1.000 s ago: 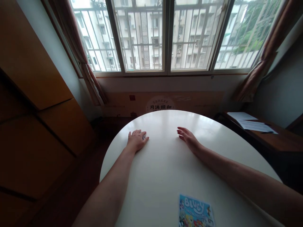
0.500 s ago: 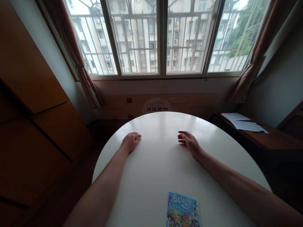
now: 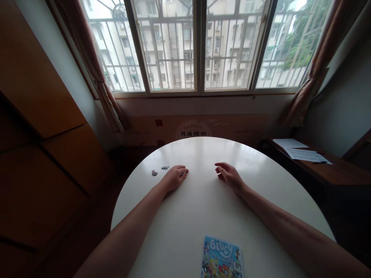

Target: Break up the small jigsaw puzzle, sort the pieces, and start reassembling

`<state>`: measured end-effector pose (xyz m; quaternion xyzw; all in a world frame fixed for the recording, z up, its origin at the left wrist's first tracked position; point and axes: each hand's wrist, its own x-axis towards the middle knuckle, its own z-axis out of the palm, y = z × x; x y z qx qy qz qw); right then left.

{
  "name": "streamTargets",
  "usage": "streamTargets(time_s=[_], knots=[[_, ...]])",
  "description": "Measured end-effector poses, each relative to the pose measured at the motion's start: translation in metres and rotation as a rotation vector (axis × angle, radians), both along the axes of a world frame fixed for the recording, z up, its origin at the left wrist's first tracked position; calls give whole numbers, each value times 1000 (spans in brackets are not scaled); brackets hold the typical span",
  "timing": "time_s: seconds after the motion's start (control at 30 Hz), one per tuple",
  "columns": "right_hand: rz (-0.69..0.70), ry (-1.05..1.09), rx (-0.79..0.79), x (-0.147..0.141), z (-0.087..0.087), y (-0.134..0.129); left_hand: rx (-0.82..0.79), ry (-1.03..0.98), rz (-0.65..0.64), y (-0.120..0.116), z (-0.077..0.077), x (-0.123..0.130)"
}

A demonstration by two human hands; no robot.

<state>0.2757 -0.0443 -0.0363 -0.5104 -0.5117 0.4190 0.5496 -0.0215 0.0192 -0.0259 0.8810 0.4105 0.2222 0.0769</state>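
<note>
Seemingly gripping unreleased pieces (image 3: 183, 173) with left hand (image 3: 174, 177) fingers, near two clusters (image 3: 154, 173) already down, holding right hand (image 3: 231, 177) loosely open.

The left hand (image 3: 175, 177) has moved inward, exposing two small patterned piles (image 3: 154, 173).

A smooth, glossy tabletop (image 3: 185, 216) carries soft, streaked reflections, beside the smooth, faintly shiny face of a printed case (image 3: 222, 256); the pieces (image 3: 154, 173) are too small to show their finish. Paper sheets (image 3: 307, 154) look flat and matt against a wood-look desk (image 3: 344, 170). Cloth curtains (image 3: 304, 96) fall in soft folds, framing clear glass (image 3: 171, 42) and metal-looking bars (image 3: 116, 19), while smooth cabinets (image 3: 63, 154) show a wood-like, low-sheen surface.
</note>
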Motion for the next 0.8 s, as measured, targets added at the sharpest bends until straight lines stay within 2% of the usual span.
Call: streamTargets(time_s=[0.17, 0.23, 0.3, 0.4, 0.47, 0.5, 0.57, 0.63, 0.7, 0.8], knots=[[12, -104, 63, 3, -8, 4, 28, 69, -121, -20, -6, 45], [19, -168, 106, 4, -11, 6, 50, 123, -129, -23, -3, 54], [24, -244, 156, 5, -12, 5, 63, 130, -82, -19, 5, 53], [55, -374, 240, 5, -11, 1, 88, 28, 28, 1, 22, 24], [126, -470, 301, 3, -8, -6, 82, 21, 168, 17, 32, -11], [177, -517, 328, 1, -6, -9, 51, 81, 261, 24, 35, -29], [295, -600, 370, -5, -1, -17, 0, 134, 367, 31, 33, -64], [420, -740, 390, -12, 5, -21, -68, 197, 420, 30, 25, -88], [537, -939, 391, -24, 12, -22, -122, 256, 423, 24, 15, -96], [652, -1165, 387, -46, 23, -16, -158, 314, 381, 18, 6, -84]])
